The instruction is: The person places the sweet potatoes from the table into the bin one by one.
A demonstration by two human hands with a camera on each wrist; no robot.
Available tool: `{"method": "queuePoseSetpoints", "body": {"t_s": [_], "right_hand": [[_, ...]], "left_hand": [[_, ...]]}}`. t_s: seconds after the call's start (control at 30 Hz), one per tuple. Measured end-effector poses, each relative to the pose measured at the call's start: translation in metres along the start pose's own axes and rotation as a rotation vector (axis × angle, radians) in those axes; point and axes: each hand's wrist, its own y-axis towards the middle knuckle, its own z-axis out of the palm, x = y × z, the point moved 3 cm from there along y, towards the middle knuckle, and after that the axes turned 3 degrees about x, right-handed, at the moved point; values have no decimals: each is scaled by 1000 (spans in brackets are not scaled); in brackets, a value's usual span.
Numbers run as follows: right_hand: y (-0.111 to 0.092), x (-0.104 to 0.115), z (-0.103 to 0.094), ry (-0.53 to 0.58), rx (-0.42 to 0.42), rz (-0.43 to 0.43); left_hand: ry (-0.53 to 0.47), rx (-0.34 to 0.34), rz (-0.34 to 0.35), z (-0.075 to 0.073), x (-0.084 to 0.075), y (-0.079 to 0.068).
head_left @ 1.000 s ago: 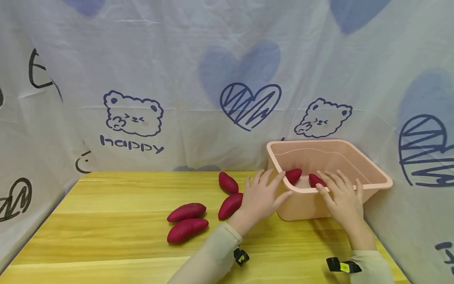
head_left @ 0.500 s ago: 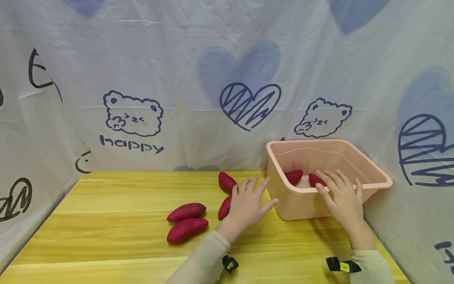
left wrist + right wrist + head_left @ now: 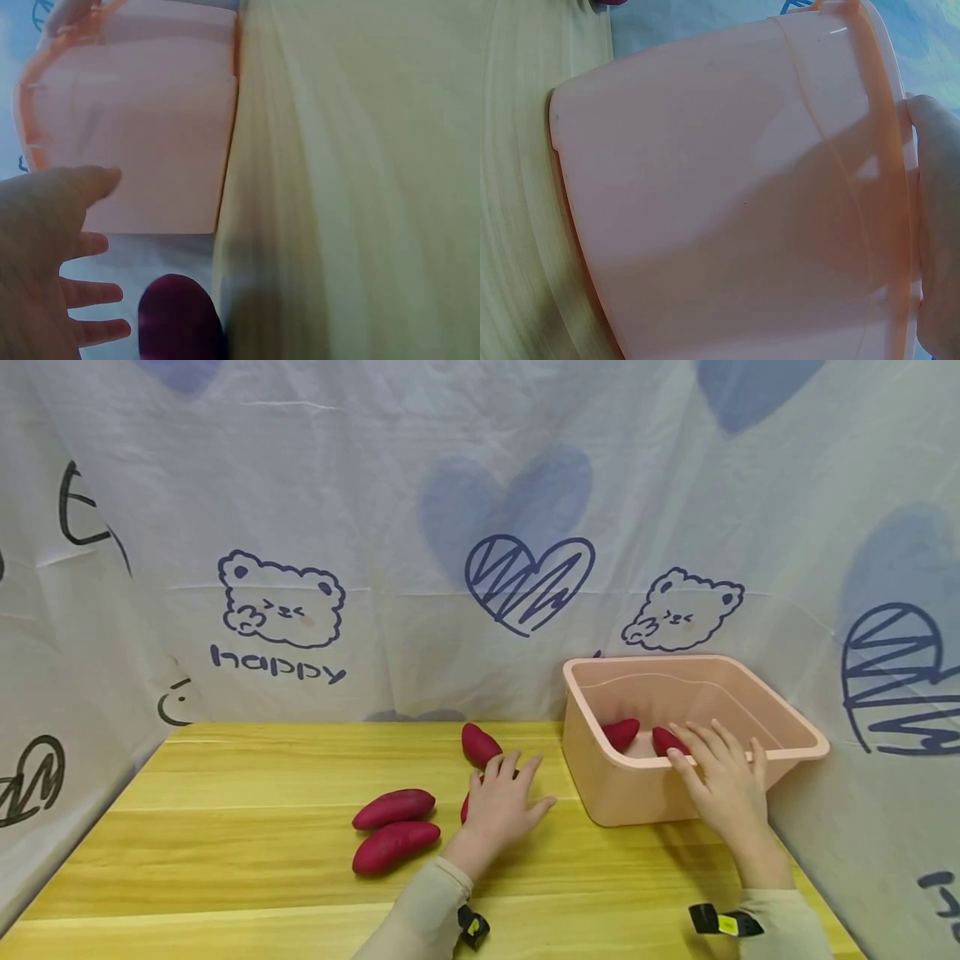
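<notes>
My left hand, fingers spread, hovers over a purple-red sweet potato and hides most of it. Just beyond the fingers another sweet potato lies on the table. In the left wrist view the fingers hold nothing, and the dark end of a sweet potato shows beside them. My right hand reaches over the near rim of a pink plastic tub, its fingers loosely extended above the inside. Two sweet potatoes, one on the left and one near the right fingertips, lie in the tub.
Left of my left hand, two more sweet potatoes, an upper one and a lower one, lie side by side on the yellow wooden table. A printed cloth hangs close behind the table and tub.
My left hand has moved left and toward me, from the tub's left rim to over the nearer sweet potato of the middle pair. My right hand stays in place at the tub.
</notes>
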Motion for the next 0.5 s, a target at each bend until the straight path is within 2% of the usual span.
{"method": "queuePoseSetpoints", "body": {"t_s": [0.27, 0.5], "right_hand": [[2, 1, 1, 2, -4, -3], [0, 1, 0, -2, -4, 0]], "left_hand": [[-1, -4, -26, 5, 13, -1], [34, -20, -38, 7, 17, -1]]}}
